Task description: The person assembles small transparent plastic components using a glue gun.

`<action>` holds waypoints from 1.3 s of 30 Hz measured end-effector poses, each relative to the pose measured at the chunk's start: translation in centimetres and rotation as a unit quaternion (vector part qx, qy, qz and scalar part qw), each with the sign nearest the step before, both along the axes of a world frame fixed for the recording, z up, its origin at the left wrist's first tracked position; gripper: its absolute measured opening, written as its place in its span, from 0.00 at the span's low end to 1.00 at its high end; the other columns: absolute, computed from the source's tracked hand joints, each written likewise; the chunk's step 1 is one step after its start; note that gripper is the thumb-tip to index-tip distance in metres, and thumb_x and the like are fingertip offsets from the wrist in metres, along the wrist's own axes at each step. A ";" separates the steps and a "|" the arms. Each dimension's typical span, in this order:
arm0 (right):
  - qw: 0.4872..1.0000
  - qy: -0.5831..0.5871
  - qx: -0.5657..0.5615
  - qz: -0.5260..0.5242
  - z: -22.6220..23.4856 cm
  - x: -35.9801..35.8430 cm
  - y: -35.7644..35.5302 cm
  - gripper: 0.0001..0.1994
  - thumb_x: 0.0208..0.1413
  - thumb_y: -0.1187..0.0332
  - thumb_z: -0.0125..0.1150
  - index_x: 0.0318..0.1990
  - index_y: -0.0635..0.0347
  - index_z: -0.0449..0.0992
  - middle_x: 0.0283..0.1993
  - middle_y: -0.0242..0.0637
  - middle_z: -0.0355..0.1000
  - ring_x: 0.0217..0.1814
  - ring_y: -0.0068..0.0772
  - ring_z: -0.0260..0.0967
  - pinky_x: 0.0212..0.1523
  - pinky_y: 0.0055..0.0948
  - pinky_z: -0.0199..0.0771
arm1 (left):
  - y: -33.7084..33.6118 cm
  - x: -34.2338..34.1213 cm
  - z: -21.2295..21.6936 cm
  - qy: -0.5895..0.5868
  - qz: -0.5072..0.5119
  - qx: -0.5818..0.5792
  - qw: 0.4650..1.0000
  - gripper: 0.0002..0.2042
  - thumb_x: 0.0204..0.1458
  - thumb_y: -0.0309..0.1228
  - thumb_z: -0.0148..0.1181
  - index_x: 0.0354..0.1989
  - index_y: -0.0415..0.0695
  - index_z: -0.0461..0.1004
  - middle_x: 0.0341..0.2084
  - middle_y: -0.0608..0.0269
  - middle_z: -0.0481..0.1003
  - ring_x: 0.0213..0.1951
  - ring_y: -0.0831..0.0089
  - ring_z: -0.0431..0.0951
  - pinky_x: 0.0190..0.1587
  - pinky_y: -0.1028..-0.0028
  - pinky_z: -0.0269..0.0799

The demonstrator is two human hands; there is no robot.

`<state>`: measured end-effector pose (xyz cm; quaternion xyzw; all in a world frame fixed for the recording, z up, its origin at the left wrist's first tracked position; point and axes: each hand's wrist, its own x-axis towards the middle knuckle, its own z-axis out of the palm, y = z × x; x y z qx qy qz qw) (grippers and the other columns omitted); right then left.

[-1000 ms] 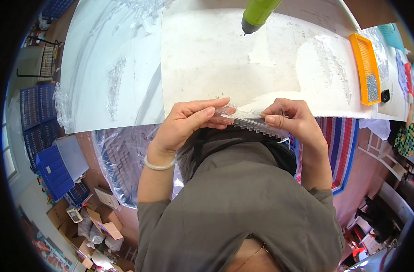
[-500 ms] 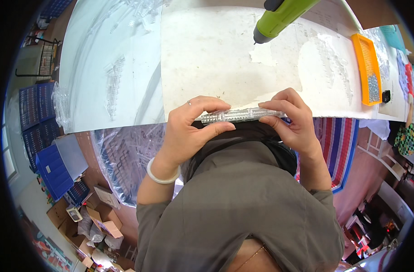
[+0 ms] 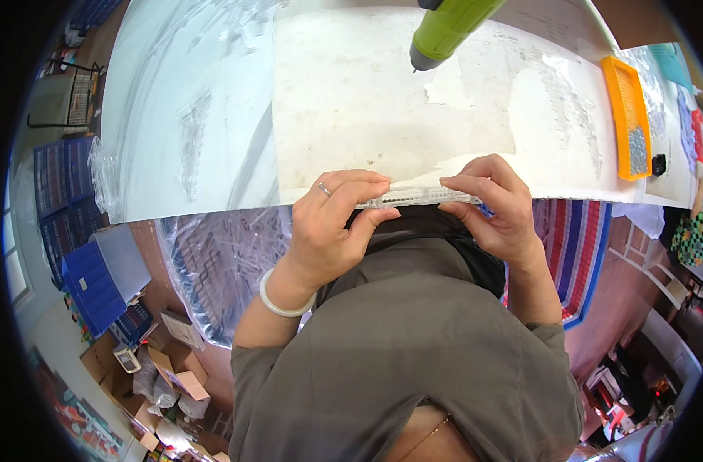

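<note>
A clear plastic strip-like part (image 3: pixel 421 197) spans the gap between my hands, just at the near edge of the worktable (image 3: pixel 351 131). My left hand (image 3: pixel 324 223) pinches its left end between thumb and fingers. At the other end, my right hand (image 3: pixel 501 212) grips it the same way. Only the middle of the part shows, thin and seen edge-on; the fingers cover both ends. Above the table, a green electric screwdriver (image 3: pixel 453 32) points its tip down and to the left, with neither hand on it.
On the right of the table stands an orange tray (image 3: pixel 619 92) holding small metal pieces, with a small black object (image 3: pixel 659 164) beside it. Clear plastic parts (image 3: pixel 105 181) lie at the table's left edge. Below left is a plastic-lined crate (image 3: pixel 220 262); a striped bag (image 3: pixel 575 254) is below right.
The clear part has been turned, so a narrower side shows. My left hand has rolled and shifted slightly right. The screwdriver has swung a little left.
</note>
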<state>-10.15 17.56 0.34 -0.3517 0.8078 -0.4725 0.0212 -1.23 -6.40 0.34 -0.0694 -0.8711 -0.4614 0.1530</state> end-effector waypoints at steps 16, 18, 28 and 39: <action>0.997 0.069 0.029 -0.002 -0.4 -0.3 0.3 0.19 0.42 0.73 0.79 0.44 0.60 0.83 0.34 0.37 0.70 0.33 0.38 0.71 0.33 0.33 0.73 | 0.8 -1.9 1.2 0.010 -0.030 -0.075 0.997 0.15 0.44 0.21 0.76 0.42 0.39 0.81 0.39 0.54 0.82 0.41 0.59 0.82 0.45 0.66 0.78; 0.997 0.068 0.029 0.003 -0.1 -0.3 0.0 0.18 0.43 0.73 0.78 0.44 0.60 0.82 0.34 0.37 0.70 0.33 0.38 0.71 0.34 0.33 0.73 | 1.1 -1.9 0.9 0.013 -0.040 -0.119 0.992 0.14 0.45 0.21 0.75 0.41 0.40 0.82 0.37 0.54 0.81 0.38 0.59 0.82 0.43 0.68 0.78; 0.981 -0.186 0.018 -0.042 -0.5 -1.5 2.2 0.12 0.56 0.74 0.72 0.47 0.64 0.82 0.38 0.39 0.77 0.40 0.31 0.77 0.44 0.29 0.77 | 1.7 -1.7 0.3 -0.201 -0.009 0.131 0.971 0.08 0.54 0.18 0.67 0.42 0.35 0.81 0.36 0.55 0.82 0.36 0.70 0.81 0.41 0.74 0.76; 0.996 -0.083 -0.015 -0.016 0.4 -1.1 2.1 0.15 0.49 0.79 0.74 0.45 0.62 0.80 0.43 0.39 0.76 0.46 0.39 0.77 0.46 0.32 0.77 | 1.9 -1.8 0.5 -0.015 -0.032 -0.060 0.998 0.16 0.46 0.21 0.73 0.45 0.42 0.81 0.40 0.56 0.81 0.44 0.56 0.79 0.46 0.64 0.74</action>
